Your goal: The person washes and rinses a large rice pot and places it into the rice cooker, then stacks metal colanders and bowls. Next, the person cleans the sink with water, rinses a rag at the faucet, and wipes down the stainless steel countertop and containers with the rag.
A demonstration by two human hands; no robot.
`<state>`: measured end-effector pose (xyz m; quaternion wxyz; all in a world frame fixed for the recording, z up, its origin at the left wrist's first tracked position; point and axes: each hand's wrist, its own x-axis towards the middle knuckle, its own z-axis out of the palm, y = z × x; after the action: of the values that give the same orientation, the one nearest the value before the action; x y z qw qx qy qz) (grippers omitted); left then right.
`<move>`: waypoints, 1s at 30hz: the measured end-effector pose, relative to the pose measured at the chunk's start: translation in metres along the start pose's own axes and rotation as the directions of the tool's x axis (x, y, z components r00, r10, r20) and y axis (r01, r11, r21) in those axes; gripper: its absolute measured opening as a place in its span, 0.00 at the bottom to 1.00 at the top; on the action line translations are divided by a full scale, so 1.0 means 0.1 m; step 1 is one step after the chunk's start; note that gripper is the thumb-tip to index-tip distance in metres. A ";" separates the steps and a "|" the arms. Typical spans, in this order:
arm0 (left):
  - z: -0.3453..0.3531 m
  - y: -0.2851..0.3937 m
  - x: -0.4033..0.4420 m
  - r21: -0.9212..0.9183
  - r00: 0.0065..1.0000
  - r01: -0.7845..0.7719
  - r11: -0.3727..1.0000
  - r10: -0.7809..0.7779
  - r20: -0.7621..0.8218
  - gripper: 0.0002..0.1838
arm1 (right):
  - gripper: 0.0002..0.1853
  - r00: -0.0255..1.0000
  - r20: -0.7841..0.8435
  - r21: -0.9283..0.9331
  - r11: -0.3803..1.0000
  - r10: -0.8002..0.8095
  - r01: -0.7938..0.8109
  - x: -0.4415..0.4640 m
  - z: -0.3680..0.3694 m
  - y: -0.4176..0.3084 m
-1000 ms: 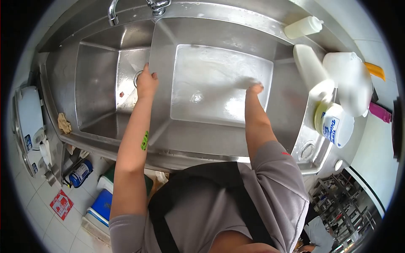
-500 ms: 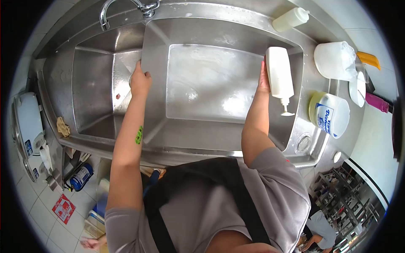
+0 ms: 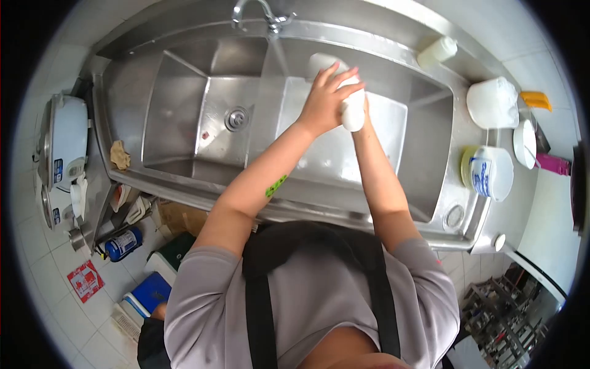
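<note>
A white pump bottle [image 3: 353, 112] is over the large right basin [image 3: 396, 123] of a steel sink, tilted, with its far end blurred. My left hand [image 3: 324, 101] lies across it with the fingers wrapped over its upper side. My right hand [image 3: 362, 123] holds the bottle from the right and below, mostly hidden behind it. The pump nozzle cannot be made out. The left basin [image 3: 178, 117] has a drain [image 3: 236, 119] and a small reddish-brown scrap [image 3: 205, 135].
A curved faucet [image 3: 270, 18] stands at the back. Along the right ledge are a squeeze bottle [image 3: 437, 51], a white tub [image 3: 491, 103] and a labelled jug [image 3: 488, 173] with yellowish liquid. A crumpled brown cloth [image 3: 120, 155] lies on the left rim.
My right hand has brought the pump bottle leftward from the right side of the sink and its tilt has changed. My left hand has left the left basin and come onto the bottle.
</note>
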<state>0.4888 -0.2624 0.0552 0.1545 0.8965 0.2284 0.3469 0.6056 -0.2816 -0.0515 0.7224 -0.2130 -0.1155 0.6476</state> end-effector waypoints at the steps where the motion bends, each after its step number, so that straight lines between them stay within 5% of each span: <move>1: -0.14 -0.15 -0.05 -0.041 0.993 -0.019 0.999 0.013 -0.121 0.16 | 0.26 1.000 -0.019 -0.151 0.988 -0.009 0.006 0.20 0.06 0.16; 2: -0.32 -0.21 -0.12 -0.114 0.962 0.062 0.992 -0.090 -0.260 0.14 | 0.27 0.989 -0.146 -0.396 0.913 0.041 -0.096 0.14 0.72 0.06; 3: -0.57 -0.30 -0.15 -0.048 0.946 0.079 0.996 -0.090 -0.313 0.14 | 0.27 0.988 -0.133 -0.701 0.712 -0.073 -0.042 0.34 0.79 0.14; 4: -0.69 -0.39 -0.22 -0.256 0.874 0.142 0.956 -0.242 -0.421 0.11 | 0.27 0.981 -0.074 -0.912 0.411 -0.178 0.006 0.63 0.86 0.18; 5: -0.90 -0.39 -0.25 -0.505 0.768 0.205 0.838 -0.458 -0.448 0.07 | 0.26 0.953 0.097 -0.966 0.202 -0.286 0.159 0.85 1.05 0.19; 6: -1.08 -0.47 -0.30 -0.506 0.686 0.283 0.815 -0.540 -0.487 0.04 | 0.25 0.894 0.279 -0.957 -0.023 -0.352 0.289 1.05 1.22 0.19; 7: -1.30 -0.49 -0.33 -0.536 0.610 0.316 0.783 -0.600 -0.517 0.03 | 0.25 0.892 0.291 -0.953 -0.019 -0.345 0.303 1.32 1.19 0.26; 9: -1.59 -0.75 -0.44 -0.814 0.450 0.222 0.537 -0.797 -0.403 0.06 | 0.23 0.597 0.744 -0.602 -0.689 -0.301 0.404 1.80 0.99 0.37; 10: -1.76 -0.81 -0.46 -0.904 0.386 0.195 0.380 -0.877 -0.286 0.08 | 0.23 0.590 0.750 -0.599 -0.687 -0.301 0.411 1.78 1.03 0.35; 12: -1.96 -0.96 -0.48 -0.939 0.376 0.212 0.272 -0.909 -0.178 0.12 | 0.25 0.904 0.381 -0.814 -0.534 -0.196 0.228 1.63 1.14 0.32; 14: -1.92 -1.27 -0.55 -0.936 0.454 0.333 0.112 -0.889 0.055 0.13 | 0.23 0.989 0.144 -0.628 -0.775 -0.023 0.074 1.55 1.11 0.35; 15: -1.82 -1.40 -0.54 -0.911 0.441 0.407 0.065 -0.888 0.133 0.13 | 0.23 0.988 0.150 -0.624 -0.778 -0.021 0.078 1.53 1.15 0.39; 17: -1.58 -1.56 -0.40 -0.880 0.483 0.472 -0.058 -0.818 0.313 0.15 | 0.24 0.999 0.028 -0.847 -0.529 0.039 0.045 1.35 1.51 0.46; 19: -1.25 -1.79 -0.29 -0.875 0.510 0.462 -0.143 -0.765 0.394 0.14 | 0.25 0.988 -0.062 -0.992 -0.117 0.139 -0.045 1.26 1.89 0.55; 20: -1.15 -1.86 -0.25 -0.867 0.492 0.458 -0.198 -0.756 0.433 0.14 | 0.25 0.954 -0.161 -0.983 0.045 0.254 -0.178 1.21 2.01 0.55; 21: -1.09 -1.93 -0.25 -0.869 0.496 0.453 -0.201 -0.753 0.433 0.14 | 0.25 0.954 -0.162 -0.983 0.038 0.250 -0.177 1.18 1.98 0.51; 23: -1.09 -1.97 -0.18 -0.848 0.600 0.521 -0.100 -0.663 0.448 0.14 | 0.31 0.800 -0.027 -0.896 0.339 0.599 -0.285 1.19 1.81 0.45; 24: -1.11 -1.98 -0.16 -0.851 0.604 0.516 -0.100 -0.662 0.444 0.14 | 0.31 0.801 -0.028 -0.899 0.335 0.598 -0.282 1.20 1.74 0.48; 26: -1.17 -1.92 -0.12 -0.832 0.617 0.555 0.005 -0.673 0.408 0.14 | 0.41 0.880 0.153 -0.956 0.294 0.449 0.016 1.07 1.82 0.51; 28: -1.19 -1.99 -0.13 -0.813 0.628 0.581 0.041 -0.658 0.415 0.15 | 0.46 0.849 0.126 -0.966 0.259 0.513 -0.013 1.00 2.00 0.47; 30: -1.13 -2.03 -0.22 -0.852 0.571 0.524 0.020 -0.750 0.333 0.15 | 0.47 0.944 0.130 -0.974 -0.137 0.303 0.179 1.06 1.92 0.64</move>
<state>0.3344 -0.0878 0.0353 0.7212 0.4109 0.3963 0.3924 0.4784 -0.1423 0.0774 0.2498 -0.5811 -0.6661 0.3952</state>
